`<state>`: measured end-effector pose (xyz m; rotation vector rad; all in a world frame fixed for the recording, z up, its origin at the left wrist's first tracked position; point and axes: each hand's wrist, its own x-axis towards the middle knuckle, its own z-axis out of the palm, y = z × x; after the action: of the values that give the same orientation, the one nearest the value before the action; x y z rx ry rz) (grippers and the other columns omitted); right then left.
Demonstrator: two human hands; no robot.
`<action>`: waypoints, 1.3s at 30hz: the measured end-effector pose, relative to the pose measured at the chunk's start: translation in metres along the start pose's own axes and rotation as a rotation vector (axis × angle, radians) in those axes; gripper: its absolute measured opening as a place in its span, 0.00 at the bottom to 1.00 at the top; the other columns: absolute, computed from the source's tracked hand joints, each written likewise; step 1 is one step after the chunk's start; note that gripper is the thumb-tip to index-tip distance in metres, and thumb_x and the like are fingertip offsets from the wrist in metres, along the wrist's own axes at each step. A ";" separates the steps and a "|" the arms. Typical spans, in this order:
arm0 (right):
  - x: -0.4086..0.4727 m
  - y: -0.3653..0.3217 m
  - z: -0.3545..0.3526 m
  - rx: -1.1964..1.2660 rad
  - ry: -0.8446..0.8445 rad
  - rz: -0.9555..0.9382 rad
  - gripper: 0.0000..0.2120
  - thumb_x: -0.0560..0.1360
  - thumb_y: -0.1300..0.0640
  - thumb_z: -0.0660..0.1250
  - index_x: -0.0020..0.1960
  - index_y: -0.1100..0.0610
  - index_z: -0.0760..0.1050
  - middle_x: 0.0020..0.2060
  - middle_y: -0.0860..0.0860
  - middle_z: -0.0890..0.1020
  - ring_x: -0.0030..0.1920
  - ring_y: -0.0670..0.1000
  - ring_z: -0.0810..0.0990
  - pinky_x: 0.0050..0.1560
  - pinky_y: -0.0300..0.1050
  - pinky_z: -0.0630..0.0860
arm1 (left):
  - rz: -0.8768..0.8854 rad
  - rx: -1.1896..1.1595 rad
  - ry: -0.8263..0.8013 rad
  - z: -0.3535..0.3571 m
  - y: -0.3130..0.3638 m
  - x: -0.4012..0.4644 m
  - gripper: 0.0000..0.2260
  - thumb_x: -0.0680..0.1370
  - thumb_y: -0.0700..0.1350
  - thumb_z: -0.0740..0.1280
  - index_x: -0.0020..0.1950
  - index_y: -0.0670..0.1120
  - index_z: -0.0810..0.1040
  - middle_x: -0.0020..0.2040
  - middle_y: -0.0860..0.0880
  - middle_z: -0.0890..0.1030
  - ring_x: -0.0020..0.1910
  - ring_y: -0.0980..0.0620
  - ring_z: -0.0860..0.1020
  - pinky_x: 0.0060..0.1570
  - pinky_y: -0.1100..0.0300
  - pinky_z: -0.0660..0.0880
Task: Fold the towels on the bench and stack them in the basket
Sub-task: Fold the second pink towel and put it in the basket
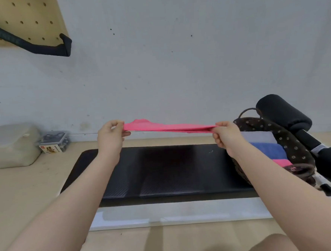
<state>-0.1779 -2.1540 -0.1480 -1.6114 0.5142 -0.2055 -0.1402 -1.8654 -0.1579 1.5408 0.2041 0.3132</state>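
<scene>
A pink towel [168, 126] is stretched out flat in the air above the black bench pad [163, 170]. My left hand [111, 136] pinches its left end and my right hand [226, 136] pinches its right end. At the right end of the bench stands a dark brown basket [289, 143] with a flower-print lining. Folded towels lie stacked inside it: a grey one [258, 137], a blue one [269, 150] and a pink one [282, 162]. My right forearm hides the basket's left side.
A black foam roller pad [284, 110] and the bench frame [317, 147] stand right of the basket. On the floor at the left sit a pale storage bin [12, 144] and a small clear box [54, 141]. A pegboard [20, 19] with a black handle hangs on the wall.
</scene>
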 end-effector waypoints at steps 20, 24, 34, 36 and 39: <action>-0.045 0.129 -0.024 -0.481 -0.339 -0.123 0.06 0.75 0.62 0.66 0.47 0.52 0.79 0.45 0.49 0.82 0.49 0.49 0.78 0.47 0.41 0.72 | 0.025 0.823 -0.183 -0.058 -0.121 -0.069 0.10 0.75 0.37 0.61 0.52 0.43 0.79 0.43 0.47 0.83 0.37 0.51 0.74 0.34 0.65 0.69; -0.043 0.130 -0.026 -0.434 -0.163 -0.338 0.04 0.74 0.66 0.67 0.45 0.59 0.80 0.53 0.46 0.74 0.53 0.44 0.73 0.55 0.37 0.67 | 0.164 0.788 -0.126 -0.060 -0.123 -0.065 0.07 0.74 0.41 0.66 0.50 0.44 0.80 0.53 0.50 0.76 0.51 0.52 0.74 0.53 0.58 0.70; -0.032 0.136 -0.028 -0.198 -0.213 -0.194 0.09 0.77 0.66 0.55 0.40 0.67 0.71 0.31 0.51 0.69 0.32 0.43 0.67 0.34 0.40 0.60 | -0.009 0.399 -0.633 -0.070 -0.107 -0.067 0.05 0.69 0.41 0.58 0.34 0.45 0.70 0.36 0.54 0.76 0.42 0.55 0.75 0.47 0.54 0.67; -0.023 0.144 -0.027 -0.232 -0.197 -0.150 0.09 0.78 0.66 0.55 0.41 0.65 0.71 0.33 0.51 0.71 0.37 0.48 0.68 0.37 0.43 0.61 | -0.024 0.418 -0.584 -0.065 -0.111 -0.065 0.06 0.74 0.42 0.59 0.37 0.46 0.71 0.36 0.52 0.72 0.39 0.52 0.69 0.44 0.54 0.65; -0.012 0.149 -0.026 -0.297 -0.144 -0.140 0.10 0.78 0.63 0.56 0.46 0.67 0.73 0.39 0.54 0.75 0.42 0.52 0.70 0.42 0.45 0.63 | -0.058 0.435 -0.529 -0.056 -0.118 -0.059 0.06 0.79 0.42 0.59 0.45 0.48 0.72 0.41 0.49 0.75 0.41 0.50 0.72 0.45 0.54 0.69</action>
<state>-0.2299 -2.1760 -0.2890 -1.9386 0.3313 -0.1199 -0.2060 -1.8319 -0.2814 1.9851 -0.1090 -0.2055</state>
